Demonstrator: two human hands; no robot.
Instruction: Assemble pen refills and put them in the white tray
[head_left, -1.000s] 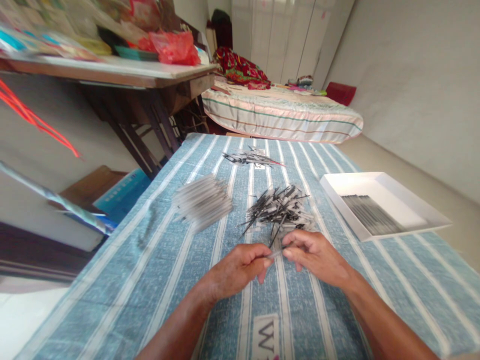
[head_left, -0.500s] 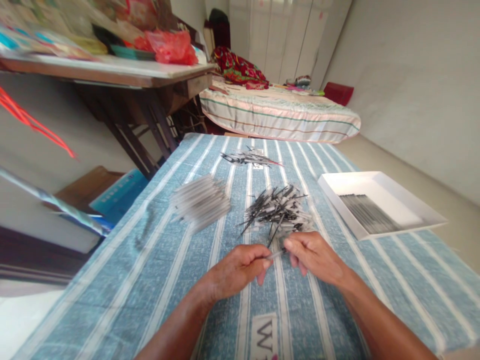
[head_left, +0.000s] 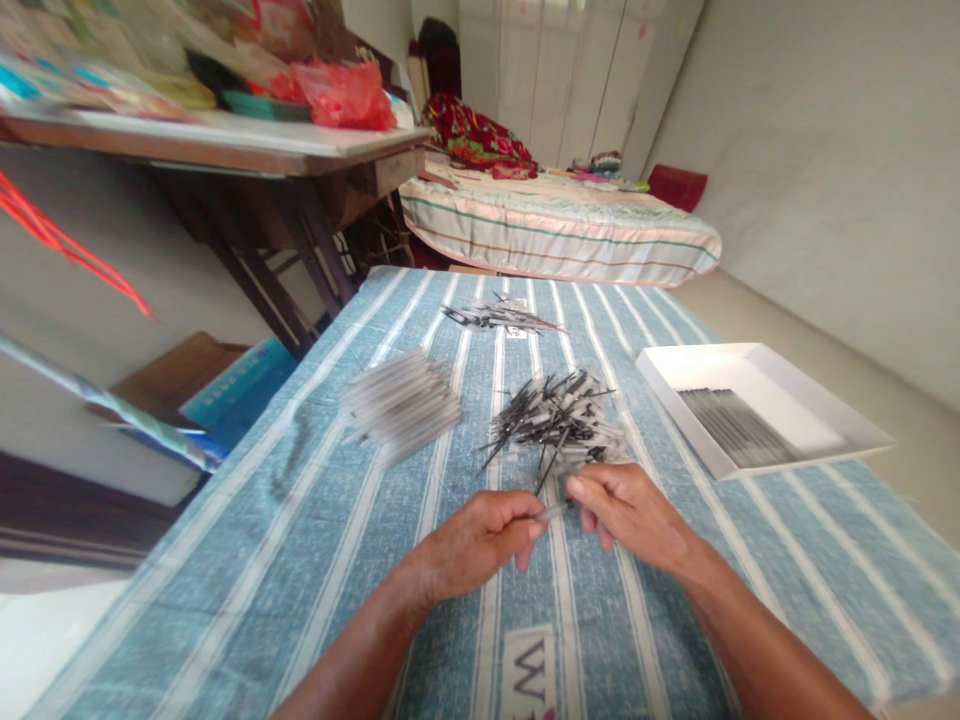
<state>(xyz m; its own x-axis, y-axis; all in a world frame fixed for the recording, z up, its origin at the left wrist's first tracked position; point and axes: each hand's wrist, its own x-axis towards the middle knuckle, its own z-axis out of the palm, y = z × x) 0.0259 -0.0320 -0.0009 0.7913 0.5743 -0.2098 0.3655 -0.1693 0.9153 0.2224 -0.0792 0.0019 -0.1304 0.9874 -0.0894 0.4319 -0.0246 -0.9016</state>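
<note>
Grip, left hand [head_left: 480, 540]: thumb and forefinger are pinching one thin, see-through tube [head_left: 553, 511], which is lying slantwise between the two hands, just short of the heap. Grip, right hand [head_left: 630, 510]: thumb and fingertips are bunching together beside the tube's dark far end; whether they are closing on it, I cannot tell.

Handling note: so slim a piece is probably calling for a light, level pinch close to the end, both hands keeping in line so that the tube is not bending. Wrists are best staying low and clear of the loose pieces.

Heap [head_left: 559, 415]: black sticks and clear, glossy slips, tangling at all angles; one black stick is poking out toward the left hand.

Bundle [head_left: 405, 400]: pale grey, straight rods, lying side by side in a slanting block; blurring hides their finish.

Small pile [head_left: 499, 313]: dark and clear slivers, one reddish, lying flat beyond the heap.

Box [head_left: 675, 425]: white, smooth, shallow, open-topped, standing on the right; dark rods [head_left: 739, 430] are resting inside in a neat row.

Cloth [head_left: 300, 600]: blue, flecked weave with white stripes, covering the table and showing a printed "W" near the front edge.
</note>
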